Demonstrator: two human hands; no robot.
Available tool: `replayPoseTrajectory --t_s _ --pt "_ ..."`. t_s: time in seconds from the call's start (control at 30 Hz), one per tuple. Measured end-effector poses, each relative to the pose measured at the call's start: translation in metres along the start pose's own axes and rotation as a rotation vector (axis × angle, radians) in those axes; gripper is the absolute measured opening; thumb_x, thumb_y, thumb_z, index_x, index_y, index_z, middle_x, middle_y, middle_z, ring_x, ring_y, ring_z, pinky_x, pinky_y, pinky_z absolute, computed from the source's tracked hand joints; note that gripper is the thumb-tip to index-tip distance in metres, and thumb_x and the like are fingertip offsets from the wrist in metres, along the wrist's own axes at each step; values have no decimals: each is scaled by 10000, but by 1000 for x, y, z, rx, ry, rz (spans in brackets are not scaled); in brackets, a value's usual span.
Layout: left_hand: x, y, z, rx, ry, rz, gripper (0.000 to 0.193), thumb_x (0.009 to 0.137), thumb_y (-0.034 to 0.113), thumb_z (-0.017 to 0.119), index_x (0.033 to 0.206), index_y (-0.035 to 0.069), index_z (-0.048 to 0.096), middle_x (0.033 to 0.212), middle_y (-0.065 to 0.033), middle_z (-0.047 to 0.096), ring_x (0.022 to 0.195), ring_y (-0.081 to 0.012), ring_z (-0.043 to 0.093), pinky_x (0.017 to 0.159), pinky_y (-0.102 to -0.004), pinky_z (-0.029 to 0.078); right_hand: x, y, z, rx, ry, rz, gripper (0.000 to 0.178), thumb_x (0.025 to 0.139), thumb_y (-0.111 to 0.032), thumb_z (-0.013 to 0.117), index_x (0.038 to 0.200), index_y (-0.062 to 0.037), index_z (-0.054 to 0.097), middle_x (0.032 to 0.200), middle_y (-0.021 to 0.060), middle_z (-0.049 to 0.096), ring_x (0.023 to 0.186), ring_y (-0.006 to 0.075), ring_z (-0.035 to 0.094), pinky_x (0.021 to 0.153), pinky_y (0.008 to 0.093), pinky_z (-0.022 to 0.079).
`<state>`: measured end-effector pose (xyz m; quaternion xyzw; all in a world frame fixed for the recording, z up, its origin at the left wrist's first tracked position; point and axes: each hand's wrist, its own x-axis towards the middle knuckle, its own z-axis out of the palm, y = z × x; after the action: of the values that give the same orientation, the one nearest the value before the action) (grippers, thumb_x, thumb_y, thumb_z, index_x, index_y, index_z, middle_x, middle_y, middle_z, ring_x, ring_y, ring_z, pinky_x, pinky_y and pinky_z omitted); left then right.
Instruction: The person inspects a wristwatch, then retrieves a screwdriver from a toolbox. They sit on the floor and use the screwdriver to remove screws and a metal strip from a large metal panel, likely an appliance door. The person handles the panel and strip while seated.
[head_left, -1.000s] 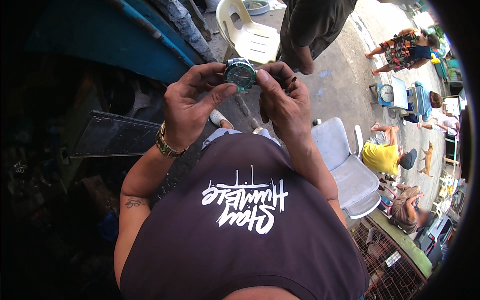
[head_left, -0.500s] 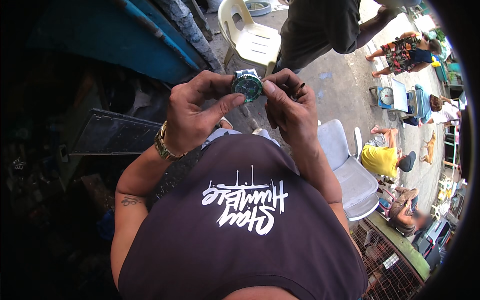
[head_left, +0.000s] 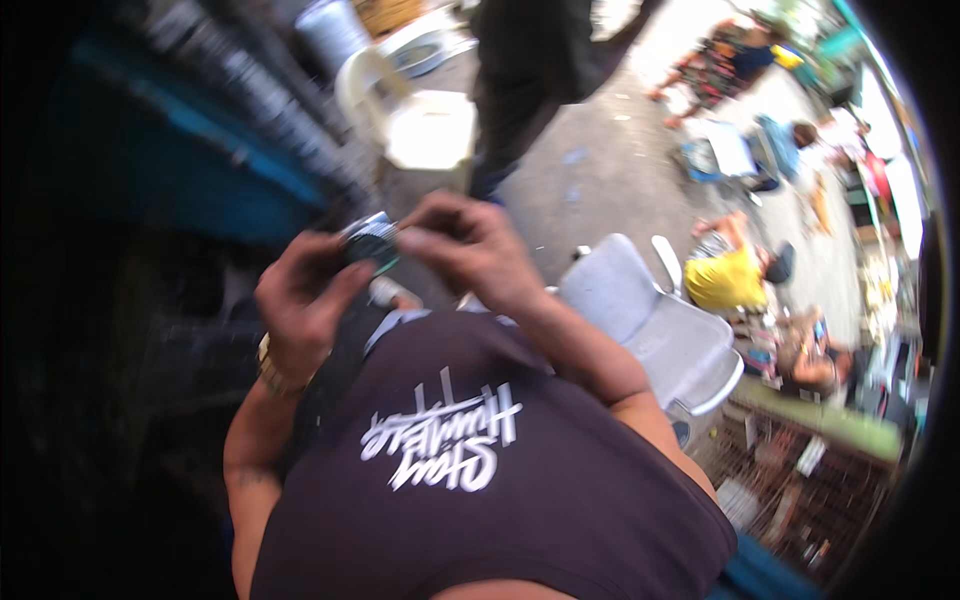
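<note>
A wristwatch (head_left: pixel 372 244) with a green bezel and a metal band is held up in front of my chest, blurred by motion. My left hand (head_left: pixel 312 295) grips its left side between thumb and fingers. At the watch's right edge, my right hand (head_left: pixel 465 245) has thumb and forefinger pinched together, touching the case side. Too much blur hides exactly what the right fingertips hold there. A gold-coloured watch (head_left: pixel 275 368) circles my left wrist.
A cream plastic chair (head_left: pixel 425 130) stands ahead, beside a standing person in dark clothes (head_left: pixel 525 80). To the right are a grey chair (head_left: pixel 640 310), a seated person in a yellow shirt (head_left: pixel 725 280) and a wire cage (head_left: pixel 790 480). Blue panelling (head_left: pixel 190 140) runs along the left.
The whole view has swung, so chairs and people sit further left. My hands and the watch appear lower and to the left, with the watch tilted. Both hands keep their grip.
</note>
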<state>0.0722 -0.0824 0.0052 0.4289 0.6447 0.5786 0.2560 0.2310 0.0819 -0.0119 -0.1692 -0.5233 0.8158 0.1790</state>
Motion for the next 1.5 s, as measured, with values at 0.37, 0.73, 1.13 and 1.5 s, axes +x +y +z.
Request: replayPoseTrajectory --t_s 0.37,0.73,1.13,1.5 --pt "-7 -13 -1 -137 255 3 227 953 20 671 1164 -51 627 1070 -89 682 968 -139 650 867 -275 528 14 16 20 90 -116 -229 370 982 -193 679 1276 22 610 1165 85 692 1086 115 610 967 291 485" --pt "-84 -18 -83 -181 398 29 232 965 26 645 1182 -53 622 1080 -117 690 934 -159 675 816 -287 562 9 57 135 103 -128 -232 325 975 -156 679 1233 37 639 1053 77 724 944 103 650 847 279 533" --pt "-237 -40 -248 -166 449 -11 221 964 28 635 1165 -63 612 1078 -138 686 921 -169 664 783 -282 537 -28 143 337 -107 -109 -225 299 977 -183 688 1203 12 683 1014 82 744 917 98 660 837 276 535" --pt "-289 -35 -295 -159 508 47 193 958 16 629 1131 -67 614 1056 -136 689 898 -166 662 751 -271 523 -46 154 406 -203 -123 -315 229 945 -102 686 1132 31 688 926 139 744 845 146 695 774 297 560"
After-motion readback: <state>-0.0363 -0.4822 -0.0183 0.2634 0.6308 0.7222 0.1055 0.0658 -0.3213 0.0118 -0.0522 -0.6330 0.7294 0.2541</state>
